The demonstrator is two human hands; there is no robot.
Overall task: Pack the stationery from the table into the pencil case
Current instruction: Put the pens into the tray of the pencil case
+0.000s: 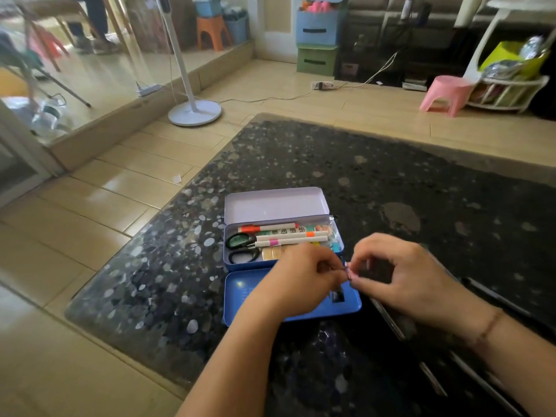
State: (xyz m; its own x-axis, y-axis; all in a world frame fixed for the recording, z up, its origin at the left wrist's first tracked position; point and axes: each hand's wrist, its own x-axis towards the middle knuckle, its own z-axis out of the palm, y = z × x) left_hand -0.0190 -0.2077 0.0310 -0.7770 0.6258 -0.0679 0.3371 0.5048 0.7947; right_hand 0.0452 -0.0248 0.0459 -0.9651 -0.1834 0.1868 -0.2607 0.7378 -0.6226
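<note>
Above the open blue metal pencil case [288, 308], my left hand [301, 284] and right hand [403, 278] pinched one tiny item [347, 270]; next, I judged, it needed lowering inside.

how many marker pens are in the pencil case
3, side by side in the pencil case: far pen, middle pen, near pen, its end behind the left hand. More may be hidden.

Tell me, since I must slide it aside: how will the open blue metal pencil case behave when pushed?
The blue metal pencil case looks rigid, so probably won't flex. On the polished speckled stone table it likely glides easily. Its loose white markers may roll inside.
</note>
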